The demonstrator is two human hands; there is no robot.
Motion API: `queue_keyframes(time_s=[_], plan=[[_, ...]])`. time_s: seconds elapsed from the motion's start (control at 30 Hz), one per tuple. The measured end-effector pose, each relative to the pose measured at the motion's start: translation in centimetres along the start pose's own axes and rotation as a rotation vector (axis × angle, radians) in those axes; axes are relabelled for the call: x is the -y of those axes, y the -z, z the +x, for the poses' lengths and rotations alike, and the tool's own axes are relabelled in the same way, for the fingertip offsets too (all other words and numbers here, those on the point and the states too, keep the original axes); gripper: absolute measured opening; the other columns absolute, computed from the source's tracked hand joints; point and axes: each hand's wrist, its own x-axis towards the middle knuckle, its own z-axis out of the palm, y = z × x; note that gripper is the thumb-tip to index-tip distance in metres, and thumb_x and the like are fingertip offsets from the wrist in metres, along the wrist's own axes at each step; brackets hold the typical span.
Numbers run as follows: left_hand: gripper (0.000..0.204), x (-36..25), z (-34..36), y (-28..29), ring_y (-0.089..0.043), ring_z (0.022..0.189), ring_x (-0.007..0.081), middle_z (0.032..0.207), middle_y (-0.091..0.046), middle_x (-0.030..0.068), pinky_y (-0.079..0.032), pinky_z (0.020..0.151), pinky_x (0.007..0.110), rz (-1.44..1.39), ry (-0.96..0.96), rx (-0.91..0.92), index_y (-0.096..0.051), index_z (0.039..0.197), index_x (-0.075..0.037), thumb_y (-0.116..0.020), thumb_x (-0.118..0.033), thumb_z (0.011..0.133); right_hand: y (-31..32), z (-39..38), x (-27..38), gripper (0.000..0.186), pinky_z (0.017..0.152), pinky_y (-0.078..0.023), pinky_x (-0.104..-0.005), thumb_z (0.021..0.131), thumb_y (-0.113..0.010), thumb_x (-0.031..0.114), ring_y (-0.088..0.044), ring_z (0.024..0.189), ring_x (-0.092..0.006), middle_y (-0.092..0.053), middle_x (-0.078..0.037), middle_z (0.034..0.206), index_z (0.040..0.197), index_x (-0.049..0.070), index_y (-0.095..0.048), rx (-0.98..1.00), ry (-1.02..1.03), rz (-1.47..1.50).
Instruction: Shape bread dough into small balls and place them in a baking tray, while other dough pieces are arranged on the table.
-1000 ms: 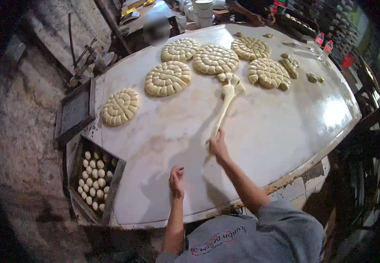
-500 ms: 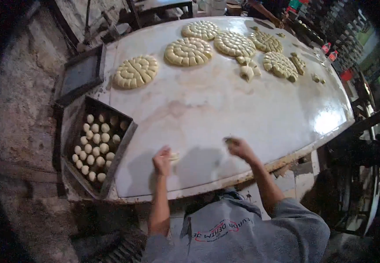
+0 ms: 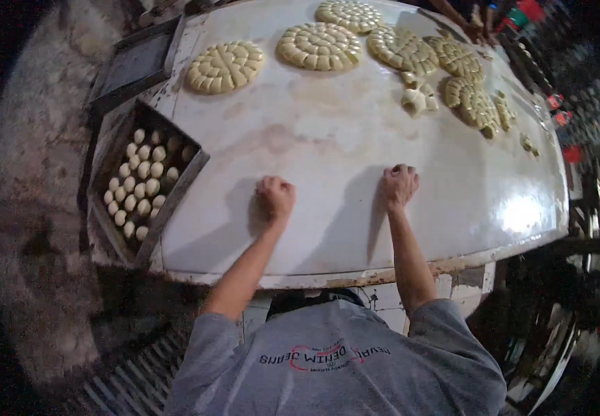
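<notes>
My left hand (image 3: 277,196) rests on the pale work table (image 3: 314,239), its fingers curled down and closed. A piece of dough showed by its thumb half a second ago; the fingers now cover it. To its right, my right hand (image 3: 401,186) is also closed, knuckles up, against the tabletop. A small piece showed at its fingertips before and is now hidden under the curled fingers. Left of my left hand stands a dark tray (image 3: 172,182) with several round dough balls (image 3: 143,170).
Along the far side lie flat dough rounds cut into segments, such as one at left (image 3: 225,67) and one beside it (image 3: 319,47). Loose dough pieces (image 3: 416,99) sit near them. A second dark tray (image 3: 136,66) stands at far left. Another person's hands (image 3: 479,29) show at far right.
Both hands have moved forward and down onto the table, and their fingers have curled closed over the small pieces. The view has shifted, so the trays and rounds appear higher.
</notes>
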Motion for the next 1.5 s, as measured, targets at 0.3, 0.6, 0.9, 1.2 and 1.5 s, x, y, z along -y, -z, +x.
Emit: queue_keyframes(time_s=[0.3, 0.6, 0.9, 1.2, 1.5], plan=[[0.020, 13.3, -7.1, 7.0, -0.048, 0.076, 0.0329, 0.077, -0.050, 0.0126, -0.039, 0.064, 0.047, 0.486, 0.035, -0.135, -0.053, 0.078, -0.007, -0.064, -0.019, 0.067, 4.9, -4.6, -11.6, 0.014, 0.083, -0.035, -0.0404, 0.075, -0.056, 0.014, -0.046, 0.091, -0.0286, -0.052, -0.011, 0.090, 0.087, 0.006, -0.057, -0.011, 0.467, -0.158], [0.011, 6.8, -2.9, -1.0, -0.052, 0.069, 0.0361, 0.071, -0.055, 0.0190, -0.041, 0.068, 0.044, 0.201, 0.138, -0.124, -0.056, 0.063, -0.002, -0.056, -0.012, 0.066, 0.0, 0.0, -2.3, 0.020, 0.087, -0.035, -0.0409, 0.078, -0.058, 0.023, -0.048, 0.095, -0.0299, -0.058, -0.013, 0.090, 0.091, 0.007, -0.059, 0.053, 0.181, 0.116], [0.007, 19.1, -3.7, 9.1, -0.045, 0.073, 0.0328, 0.074, -0.049, 0.0126, -0.036, 0.065, 0.043, 0.223, 0.189, -0.404, -0.050, 0.071, -0.007, -0.057, -0.005, 0.071, 2.7, -0.9, -8.1, 0.019, 0.082, -0.036, -0.0392, 0.077, -0.055, 0.019, -0.047, 0.094, -0.0262, -0.054, -0.008, 0.094, 0.091, 0.006, -0.058, -0.046, 0.106, -0.184], [0.029, 18.1, -4.9, 16.6, -0.046, 0.099, 0.0334, 0.100, -0.051, 0.0163, -0.040, 0.083, 0.047, -0.236, 0.158, 0.519, -0.055, 0.097, -0.003, -0.060, -0.017, 0.071, 0.8, -7.2, -4.6, 0.032, 0.077, -0.041, -0.0430, 0.066, -0.061, 0.020, -0.051, 0.087, -0.0325, -0.054, -0.015, 0.089, 0.091, 0.001, -0.056, 0.019, 0.146, -0.161], [0.028, 41.6, 14.8, 37.9, -0.054, 0.089, 0.0176, 0.094, -0.056, 0.0071, -0.047, 0.076, 0.033, -0.483, 0.158, -0.353, -0.055, 0.095, -0.003, -0.069, -0.014, 0.072, 3.6, -10.8, 24.0, 0.042, 0.092, -0.043, -0.0387, 0.090, -0.047, 0.019, -0.050, 0.106, -0.0283, -0.048, -0.018, 0.115, 0.125, -0.003, -0.039, 0.752, -0.121, 1.365]])
